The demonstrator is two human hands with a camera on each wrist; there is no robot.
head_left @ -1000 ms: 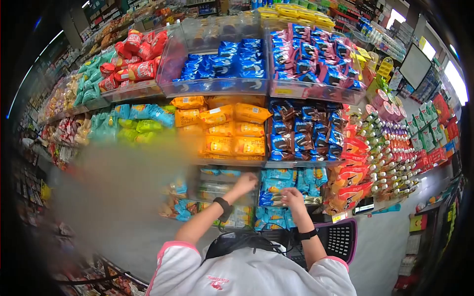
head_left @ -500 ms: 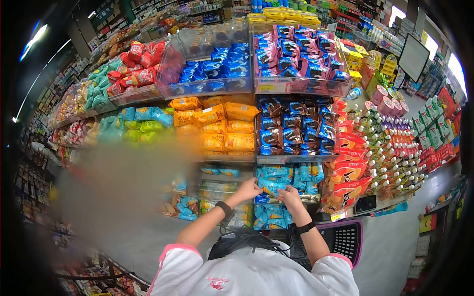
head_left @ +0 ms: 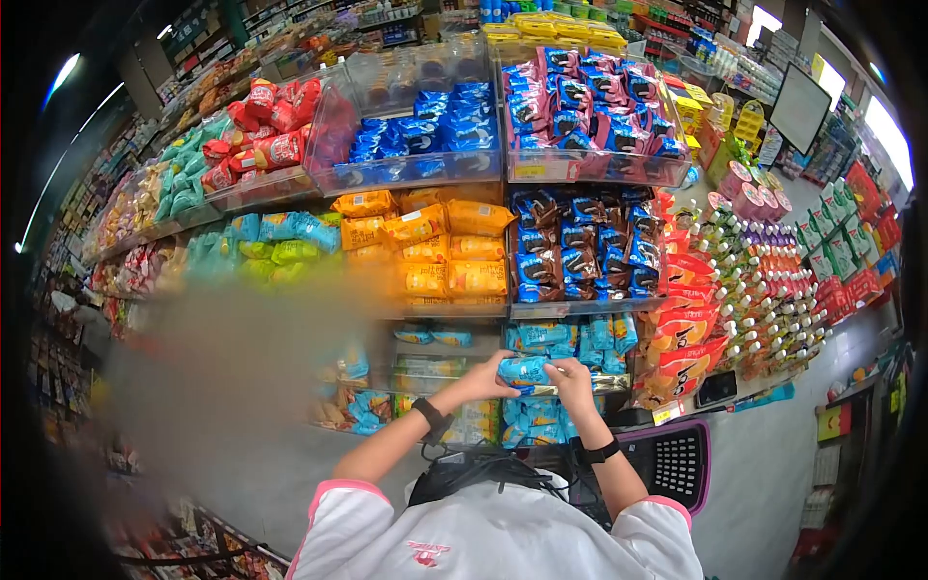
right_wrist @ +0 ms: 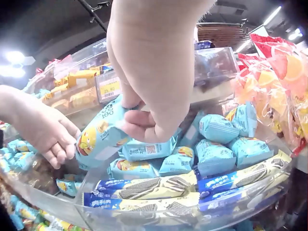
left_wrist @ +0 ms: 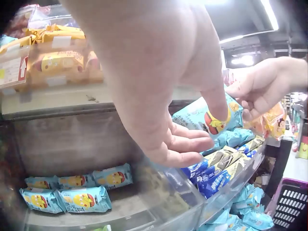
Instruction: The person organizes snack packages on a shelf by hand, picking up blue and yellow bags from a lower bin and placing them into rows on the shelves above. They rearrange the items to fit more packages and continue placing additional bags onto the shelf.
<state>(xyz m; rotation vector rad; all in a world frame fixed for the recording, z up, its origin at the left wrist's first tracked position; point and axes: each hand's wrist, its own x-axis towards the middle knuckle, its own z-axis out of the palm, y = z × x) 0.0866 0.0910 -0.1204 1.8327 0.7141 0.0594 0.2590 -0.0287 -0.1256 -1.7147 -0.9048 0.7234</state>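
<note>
A light-blue snack packet (head_left: 523, 370) with a yellow cartoon face is held between both hands above a clear bin. My right hand (head_left: 572, 379) pinches its right end, thumb and fingertips on the wrapper (right_wrist: 103, 130). At the other end my left hand (head_left: 483, 378) holds the packet, its thumb (left_wrist: 219, 103) lying across the printed side and its fingers (left_wrist: 185, 147) bent beneath. Under the packet, the bin contains more light-blue packets (right_wrist: 215, 127) and, along its front, blue-and-cream wafer packs (right_wrist: 154, 187).
To the left, a bin (left_wrist: 130, 209) contains several light-blue packets (left_wrist: 84, 198). Orange packets (head_left: 422, 280) and blue-brown packets (head_left: 580, 263) fill the shelf above. Red-orange bags (head_left: 681, 348) hang at the right. A phone (head_left: 716, 389) lies near them, above a purple-rimmed basket (head_left: 704, 464).
One second ago the hands were apart over the bins with no packet between them. Half a second ago both touched a light-blue packet; now it is raised slightly toward the body.
</note>
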